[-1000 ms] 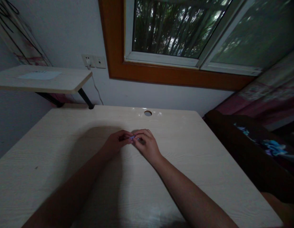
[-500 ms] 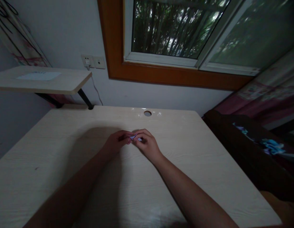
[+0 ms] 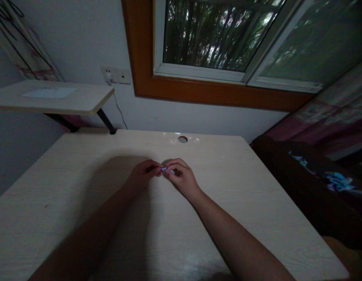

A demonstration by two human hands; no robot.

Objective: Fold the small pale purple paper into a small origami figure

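Note:
Between my hands, over the middle of the pale wood-grain desk (image 3: pixel 181 218), is a small pale-lilac piece (image 3: pixel 164 169) that looks like folded paper. Most of it is hidden by fingers, so its full shape does not show. My left hand (image 3: pixel 144 171) pinches its left end between thumb and fingers. On the other side my right hand (image 3: pixel 181 175) is closed on the right end, thumb below and forefinger arched above. The fingertips of both hands nearly meet around the piece.
A raised shelf (image 3: pixel 90 102) on black legs stands at the back left, with a white sheet (image 3: pixel 50 92) on it. A round cable hole (image 3: pixel 182 139) is near the desk's back edge. Wall sockets (image 3: pixel 116 75) hold a plugged-in cord. Bright blue cloth (image 3: pixel 339 181) lies right of the desk.
The left thumb has shifted slightly upward against the lilac piece. Both hands keep their hold in nearly the same place; the whole view has moved a little.

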